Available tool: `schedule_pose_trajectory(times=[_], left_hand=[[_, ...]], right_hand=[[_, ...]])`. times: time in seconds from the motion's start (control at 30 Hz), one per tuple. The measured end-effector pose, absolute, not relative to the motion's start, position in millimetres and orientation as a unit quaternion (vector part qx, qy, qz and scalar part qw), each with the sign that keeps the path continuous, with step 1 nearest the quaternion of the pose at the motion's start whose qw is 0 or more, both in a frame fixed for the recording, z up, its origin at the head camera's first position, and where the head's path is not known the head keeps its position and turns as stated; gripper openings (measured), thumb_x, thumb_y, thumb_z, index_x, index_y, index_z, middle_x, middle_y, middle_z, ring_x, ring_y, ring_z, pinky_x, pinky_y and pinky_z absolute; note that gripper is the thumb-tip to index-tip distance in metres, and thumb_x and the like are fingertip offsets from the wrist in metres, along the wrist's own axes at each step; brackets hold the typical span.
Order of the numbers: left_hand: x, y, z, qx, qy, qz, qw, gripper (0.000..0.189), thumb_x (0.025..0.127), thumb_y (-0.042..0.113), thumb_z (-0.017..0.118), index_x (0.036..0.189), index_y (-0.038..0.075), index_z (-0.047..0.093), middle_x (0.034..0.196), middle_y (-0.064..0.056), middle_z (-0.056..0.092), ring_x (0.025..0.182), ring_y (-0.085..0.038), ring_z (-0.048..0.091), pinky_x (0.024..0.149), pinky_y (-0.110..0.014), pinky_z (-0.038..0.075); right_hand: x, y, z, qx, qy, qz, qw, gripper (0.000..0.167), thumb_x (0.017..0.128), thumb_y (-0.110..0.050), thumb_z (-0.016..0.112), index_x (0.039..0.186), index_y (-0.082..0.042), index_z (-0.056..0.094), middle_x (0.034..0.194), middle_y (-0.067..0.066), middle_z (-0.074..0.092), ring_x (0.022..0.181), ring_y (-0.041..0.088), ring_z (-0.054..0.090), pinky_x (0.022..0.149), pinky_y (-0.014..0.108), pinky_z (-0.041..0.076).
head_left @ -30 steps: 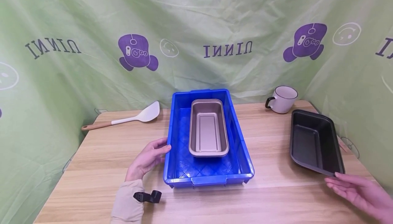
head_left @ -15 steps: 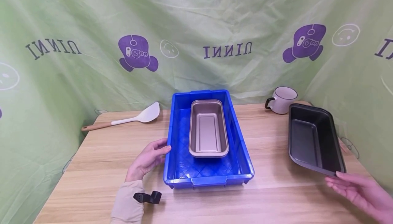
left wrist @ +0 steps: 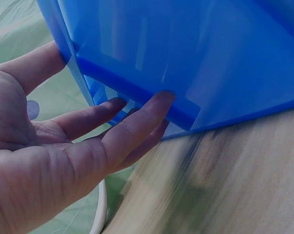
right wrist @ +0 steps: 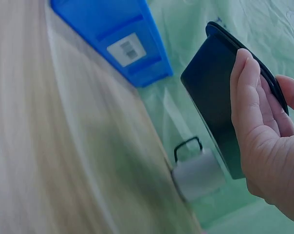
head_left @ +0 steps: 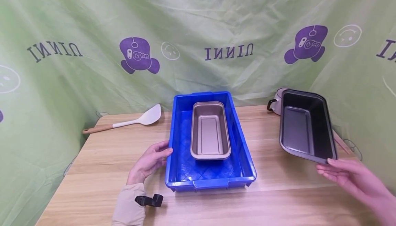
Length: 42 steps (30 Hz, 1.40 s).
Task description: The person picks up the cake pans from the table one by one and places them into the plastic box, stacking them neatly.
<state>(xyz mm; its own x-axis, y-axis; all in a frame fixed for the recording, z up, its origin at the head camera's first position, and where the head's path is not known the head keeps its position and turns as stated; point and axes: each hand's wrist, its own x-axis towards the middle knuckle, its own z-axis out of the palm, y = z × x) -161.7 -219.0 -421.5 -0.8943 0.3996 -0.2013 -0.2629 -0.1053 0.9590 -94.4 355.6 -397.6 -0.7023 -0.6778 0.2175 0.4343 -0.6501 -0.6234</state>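
Observation:
In the head view a blue plastic bin (head_left: pixel 182 133) stands mid-table, with a bronze-coloured loaf pan (head_left: pixel 209 133) inside it. My left hand (head_left: pixel 151 160) holds the bin's left side, thumb at the rim and fingers against the outer wall, as the left wrist view shows on the blue wall (left wrist: pixel 225 63). On the right, my right hand (head_left: pixel 349 176) pinches the near rim of a black loaf pan (head_left: pixel 298 129), thumb above and fingers below. The right wrist view has this dark pan (right wrist: pixel 212 92) tilted and raised over the table, fingers along its underside.
A white enamel mug (head_left: pixel 276 103) with a black handle is partly hidden behind the black pan. At the back left lies a white spatula (head_left: pixel 150 115) with a wooden handle. Green printed cloth (head_left: pixel 198 74) hangs around the wooden table (head_left: pixel 102 171).
My right hand has lifted the black pan and carried it leftward and away from me, so it now overlaps the mug. The left hand and the blue bin stay put.

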Motion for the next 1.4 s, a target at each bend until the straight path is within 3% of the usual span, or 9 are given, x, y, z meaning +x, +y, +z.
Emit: schedule_pose_trajectory(times=[0.33, 0.9, 1.4], left_hand=[[-160.3, -221.0, -424.5, 0.061, 0.632, 0.739, 0.227, 0.064, 0.095, 0.008, 0.054, 0.145, -0.013, 0.02, 0.136, -0.024, 0.044, 0.108, -0.02, 0.059, 0.092, -0.039, 0.05], [-160.7, -219.1, -422.5, 0.06, 0.634, 0.738, 0.224, 0.063, 0.095, 0.007, 0.054, 0.145, -0.013, 0.02, 0.134, -0.023, 0.046, 0.108, -0.022, 0.059, 0.092, -0.039, 0.05], [-162.2, -218.4, -421.4, 0.058, 0.632, 0.739, 0.225, 0.063, 0.095, 0.006, 0.054, 0.145, -0.013, 0.021, 0.134, -0.023, 0.046, 0.106, -0.02, 0.06, 0.091, -0.038, 0.051]], right_hand=[[-120.0, 308.9, -394.5, -0.263, 0.309, -0.864, 0.299, 0.047, 0.1, 0.01, 0.013, 0.125, 0.015, 0.052, 0.123, 0.03, 0.055, 0.117, 0.036, 0.055, 0.103, 0.042, 0.037], [-153.8, 236.4, -371.9, -0.239, 0.343, -0.859, 0.295, 0.044, 0.101, 0.009, 0.021, 0.114, 0.012, 0.063, 0.11, 0.025, 0.065, 0.107, 0.03, 0.064, 0.097, 0.036, 0.047], [-180.5, 192.4, -357.8, -0.196, 0.437, -0.832, 0.281, 0.033, 0.099, 0.006, 0.038, 0.102, 0.005, 0.071, 0.099, 0.021, 0.07, 0.095, 0.026, 0.069, 0.088, 0.033, 0.053]])
